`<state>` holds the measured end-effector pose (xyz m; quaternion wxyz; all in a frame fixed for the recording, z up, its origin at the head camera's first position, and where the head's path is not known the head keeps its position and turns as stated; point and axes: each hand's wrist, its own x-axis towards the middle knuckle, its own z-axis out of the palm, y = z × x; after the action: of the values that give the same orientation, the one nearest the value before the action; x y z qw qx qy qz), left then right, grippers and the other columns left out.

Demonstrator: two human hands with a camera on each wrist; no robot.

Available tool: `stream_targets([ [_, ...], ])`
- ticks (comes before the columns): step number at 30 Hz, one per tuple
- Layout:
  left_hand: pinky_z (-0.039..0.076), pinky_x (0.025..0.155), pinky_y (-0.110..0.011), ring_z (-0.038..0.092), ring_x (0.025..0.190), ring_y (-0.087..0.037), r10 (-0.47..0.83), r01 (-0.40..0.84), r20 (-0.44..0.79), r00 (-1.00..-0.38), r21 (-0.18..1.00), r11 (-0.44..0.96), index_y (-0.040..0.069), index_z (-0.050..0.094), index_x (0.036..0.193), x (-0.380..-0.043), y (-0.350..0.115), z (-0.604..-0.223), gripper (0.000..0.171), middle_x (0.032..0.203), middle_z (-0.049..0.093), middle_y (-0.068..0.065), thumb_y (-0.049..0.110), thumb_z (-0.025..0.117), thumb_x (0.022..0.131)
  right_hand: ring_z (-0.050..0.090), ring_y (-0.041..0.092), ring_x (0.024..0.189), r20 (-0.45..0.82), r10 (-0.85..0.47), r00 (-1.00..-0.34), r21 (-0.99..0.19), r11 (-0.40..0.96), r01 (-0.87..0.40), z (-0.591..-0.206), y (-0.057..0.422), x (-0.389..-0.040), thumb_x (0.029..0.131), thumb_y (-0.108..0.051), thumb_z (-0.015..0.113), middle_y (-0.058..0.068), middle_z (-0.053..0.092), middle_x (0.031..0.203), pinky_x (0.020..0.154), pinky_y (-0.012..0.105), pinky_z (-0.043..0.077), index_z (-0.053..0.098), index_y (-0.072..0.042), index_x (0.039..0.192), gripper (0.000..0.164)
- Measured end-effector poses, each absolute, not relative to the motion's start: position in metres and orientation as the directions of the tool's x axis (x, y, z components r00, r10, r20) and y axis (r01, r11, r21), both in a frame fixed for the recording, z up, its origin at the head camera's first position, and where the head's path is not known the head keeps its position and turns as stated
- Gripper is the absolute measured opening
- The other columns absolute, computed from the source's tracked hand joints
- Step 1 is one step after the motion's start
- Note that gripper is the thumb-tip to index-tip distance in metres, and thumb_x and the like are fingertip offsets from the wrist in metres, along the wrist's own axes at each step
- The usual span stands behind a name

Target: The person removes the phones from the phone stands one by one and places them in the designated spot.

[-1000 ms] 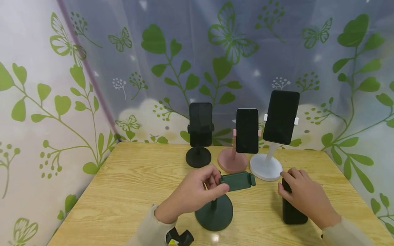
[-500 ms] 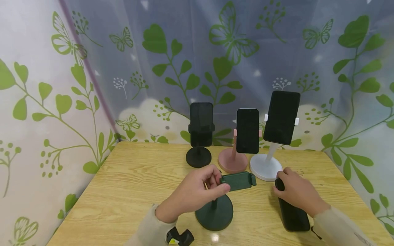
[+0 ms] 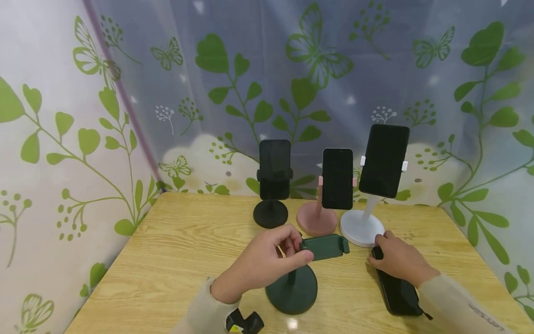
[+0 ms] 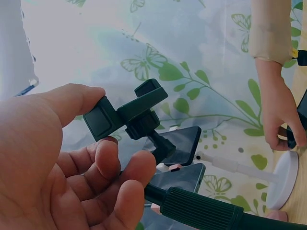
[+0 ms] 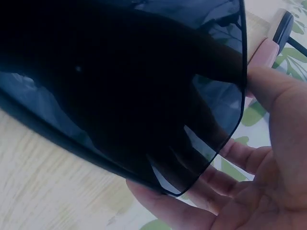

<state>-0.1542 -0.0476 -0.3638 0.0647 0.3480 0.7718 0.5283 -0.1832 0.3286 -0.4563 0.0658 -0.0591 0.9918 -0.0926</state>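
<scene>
In the head view my left hand [image 3: 267,260] holds the holder end of a dark green phone stand [image 3: 292,294] whose round base is on the table. The left wrist view shows thumb and fingers pinching the green clamp [image 4: 103,120], its ribbed post [image 4: 201,208] running off below. The clamp holds no phone. To the right, my right hand [image 3: 402,260] grips the far end of a black smartphone [image 3: 398,294], which slants over the table with a dark cord at its near end. Fingers and thumb meet its rounded edges in the right wrist view, its glossy screen [image 5: 144,72] reflecting the hand.
Along the back of the wooden table [image 3: 179,260] stand a black phone stand [image 3: 270,214], a pink stand [image 3: 317,219] and a white stand [image 3: 362,228], each bearing a phone. A leaf-patterned curtain [image 3: 233,116] hangs behind them.
My right hand has shifted from over the phone's upper part to its far end. The phone's far end has moved left and its near end towards me. My left hand stays on the clamp.
</scene>
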Motion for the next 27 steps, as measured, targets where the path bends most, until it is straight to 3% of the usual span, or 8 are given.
stream_targets([
  [11, 0.050, 0.065, -0.027, 0.057, 0.070, -0.009, 0.608, 0.481, 0.277, -0.744, 0.853, 0.201, 0.023, 0.064, 0.098, -0.154, -0.047, -0.362, 0.016, 0.083, 0.063, 0.007, 0.036, 0.073, 0.098, 0.058, 0.039, 0.092, -0.133, -0.126, -0.983, -0.164, 0.981, -0.103, -0.465, 0.330, -0.189, 0.089, -0.044, 0.080, 0.025, 0.057, 0.111, 0.069, 0.057, 0.053, 0.063, 0.002, 0.116, 0.056],
  [27, 0.054, 0.068, -0.030, 0.064, 0.079, -0.014, 0.537, 0.395, 0.263, -0.801, 0.908, 0.144, 0.019, 0.065, 0.097, -0.152, -0.040, -0.366, 0.015, 0.091, 0.066, 0.004, 0.029, 0.075, 0.097, 0.065, 0.040, 0.095, -0.127, -0.160, -0.979, -0.155, 0.978, -0.140, -0.468, 0.331, -0.185, 0.091, -0.046, 0.077, 0.023, 0.062, 0.113, 0.067, 0.056, 0.055, 0.064, 0.000, 0.115, 0.054],
])
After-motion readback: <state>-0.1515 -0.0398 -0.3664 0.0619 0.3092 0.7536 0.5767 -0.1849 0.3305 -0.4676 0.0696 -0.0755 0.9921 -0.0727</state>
